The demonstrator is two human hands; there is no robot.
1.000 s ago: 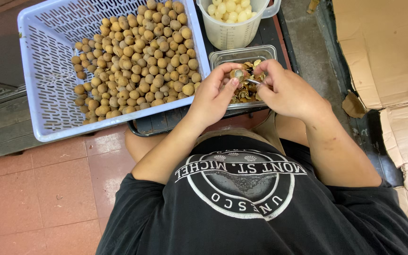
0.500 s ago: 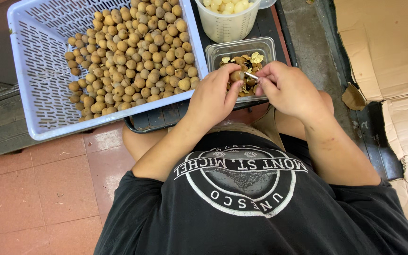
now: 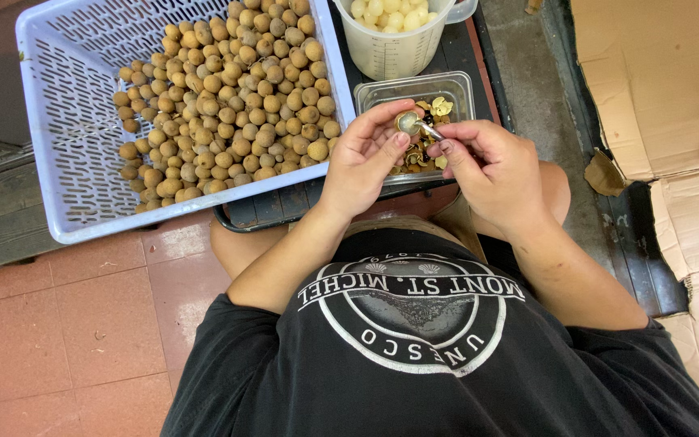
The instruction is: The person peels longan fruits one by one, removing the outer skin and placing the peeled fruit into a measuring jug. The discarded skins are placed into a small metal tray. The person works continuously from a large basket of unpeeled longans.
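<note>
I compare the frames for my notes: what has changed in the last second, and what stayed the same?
Little changed. The left hand still holds a small round fruit over the clear tray of shells, and the right hand still works a thin tool into it. The view shifted slightly. The basket of brown fruit and the tub stayed put.

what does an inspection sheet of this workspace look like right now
surface: dark slatted tray over a red tiled floor.
job's things: one small round fruit, partly opened with pale flesh showing, sits over the clear plastic tub of brown shells; lavender slotted plastic basket holds brown unpeeled fruit; white measuring jug holds pale peeled fruit.
clutter: flattened brown cardboard to the right.
grippers: left hand pinches the fruit; right hand holds a thin metal tool against it.
cables: nothing seen.
surroundings: dark floor strip beside the tray.
</note>
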